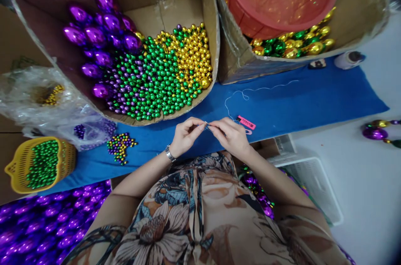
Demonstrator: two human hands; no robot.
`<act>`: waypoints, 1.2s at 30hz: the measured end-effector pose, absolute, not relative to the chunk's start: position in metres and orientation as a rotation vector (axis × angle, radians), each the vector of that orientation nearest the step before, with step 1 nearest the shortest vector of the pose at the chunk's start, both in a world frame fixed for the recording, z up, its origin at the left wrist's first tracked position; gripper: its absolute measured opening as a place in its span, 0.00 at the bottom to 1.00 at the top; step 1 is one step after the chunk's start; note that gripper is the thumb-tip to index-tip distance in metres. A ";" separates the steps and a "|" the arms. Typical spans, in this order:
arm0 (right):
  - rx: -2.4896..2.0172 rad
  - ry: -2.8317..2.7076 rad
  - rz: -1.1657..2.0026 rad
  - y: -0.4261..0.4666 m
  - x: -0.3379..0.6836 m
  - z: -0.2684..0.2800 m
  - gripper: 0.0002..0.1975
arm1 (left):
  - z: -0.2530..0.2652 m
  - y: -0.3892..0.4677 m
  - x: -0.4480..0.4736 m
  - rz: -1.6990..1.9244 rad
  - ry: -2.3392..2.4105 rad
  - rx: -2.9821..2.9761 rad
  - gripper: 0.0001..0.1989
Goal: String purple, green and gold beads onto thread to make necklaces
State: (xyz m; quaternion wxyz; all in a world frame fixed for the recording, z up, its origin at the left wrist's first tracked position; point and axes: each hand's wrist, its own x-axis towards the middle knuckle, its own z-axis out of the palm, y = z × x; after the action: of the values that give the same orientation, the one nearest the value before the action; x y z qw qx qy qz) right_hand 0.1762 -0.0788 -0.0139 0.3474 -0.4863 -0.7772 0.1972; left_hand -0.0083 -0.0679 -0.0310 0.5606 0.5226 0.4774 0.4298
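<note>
In front of my body, my left hand (187, 135) and my right hand (231, 136) meet over the front edge of the blue cloth. Thumb and forefinger of each are pinched together, the fingertips almost touching. A thin white string (226, 104) runs from behind my right hand, loops once and trails off to the right across the cloth. Its end appears to be between the fingertips, though the fine detail there is too small to make out. Close beside my right hand lies a pink thread cutter-like tool (246, 122) with a dark label and a ring end.
A cardboard box (163, 121) of green, gold and purple beads stands ahead. Right of it, another box (238, 64) holds a red basket (250, 27). Loose beads (120, 148) and a yellow basket (67, 165) are left; a white crate (326, 190) sits lower right.
</note>
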 end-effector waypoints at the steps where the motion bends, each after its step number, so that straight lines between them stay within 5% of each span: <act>1: -1.261 -2.019 0.509 -0.079 0.176 -0.014 0.11 | -0.031 -0.068 -0.008 1.013 1.125 1.231 0.10; 36: -1.241 -2.061 0.430 -0.079 0.176 -0.016 0.10 | -0.042 -0.068 -0.010 0.952 1.117 1.191 0.12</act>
State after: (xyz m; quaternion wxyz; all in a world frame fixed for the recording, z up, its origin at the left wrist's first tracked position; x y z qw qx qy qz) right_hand 0.1759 -0.0788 -0.0164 0.3415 -0.4773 -0.7926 0.1653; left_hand -0.0096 -0.0685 -0.0423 0.5858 0.5106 0.4790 0.4083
